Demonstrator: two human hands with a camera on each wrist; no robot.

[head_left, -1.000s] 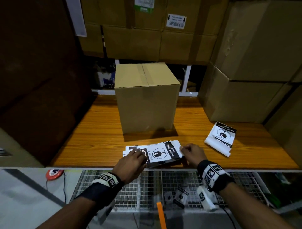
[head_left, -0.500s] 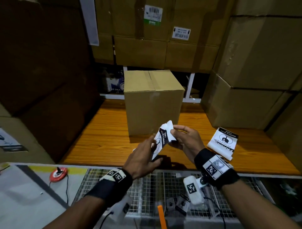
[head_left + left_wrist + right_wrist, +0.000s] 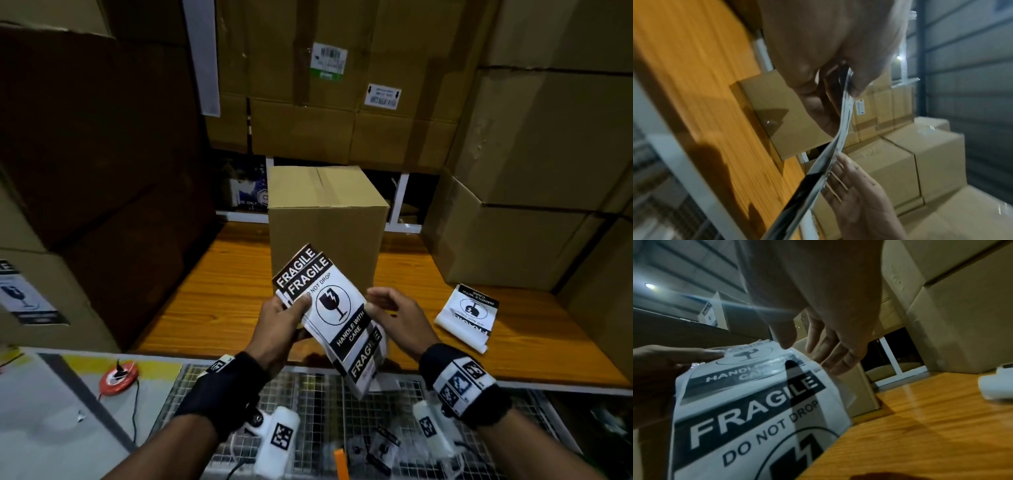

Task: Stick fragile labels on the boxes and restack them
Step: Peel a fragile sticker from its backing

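While the left hand (image 3: 281, 325) grips a sheaf of fragile labels (image 3: 337, 313) with its thumb laid across the printed face and its fingers curled behind, the sheaf hangs in the air just in front of the cardboard box (image 3: 327, 222). That box stands upright on the wooden shelf (image 3: 212, 301), its top seam taped and its lower front hidden behind the raised labels. How many sheets the sheaf holds cannot be told; two "FRAGILE" headings overlap at its upper end, and another shows at the lower end, which droops over the shelf's front edge.

At the sheaf's right edge sits the right hand (image 3: 394, 315), fingers loosely spread and nearly straight. From the right wrist view its thumb tip appears close to the top sheet, yet whether it really touches the paper is hard to make out. From the left wrist view the labels (image 3: 842, 116) are seen edge-on as a thin curved strip, and that picture is smeared.

To the right of the box, a second bundle of labels (image 3: 467, 317) lies on the shelf, printed side up, well apart from both hands. Stacked cartons (image 3: 534, 171) rise behind and to the right of the box, cut off at the frame edges. Left of the box everything is dark, with only a labelled carton (image 3: 24, 298) partly in frame.
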